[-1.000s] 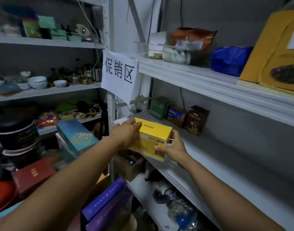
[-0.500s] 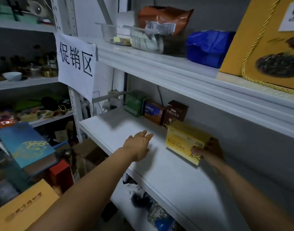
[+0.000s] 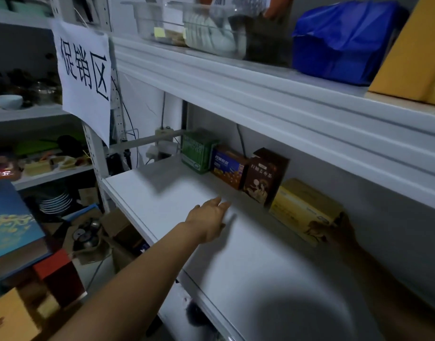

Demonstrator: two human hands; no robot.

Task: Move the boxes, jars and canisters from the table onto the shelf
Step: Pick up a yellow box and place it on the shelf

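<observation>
A yellow box (image 3: 301, 209) stands at the back of the white shelf (image 3: 248, 262), right of a brown box (image 3: 263, 178), a blue-and-orange box (image 3: 227, 167) and a green box (image 3: 199, 150) lined up along the wall. My right hand (image 3: 334, 232) grips the yellow box at its right end, in shadow. My left hand (image 3: 209, 217) hovers flat over the shelf's middle, fingers spread, holding nothing.
The upper shelf (image 3: 260, 94) hangs close above, carrying clear tubs (image 3: 201, 28), a blue bag (image 3: 339, 43) and a large yellow box (image 3: 413, 50). A paper sign (image 3: 84, 77) hangs on the post. Left below lie a blue box (image 3: 12, 220), red box (image 3: 56, 274) and plates (image 3: 55, 201).
Both hands carried the yellow box to the shelf. My left hand let go; my right hand pushed the box back beside the brown box. The view moved closer.
</observation>
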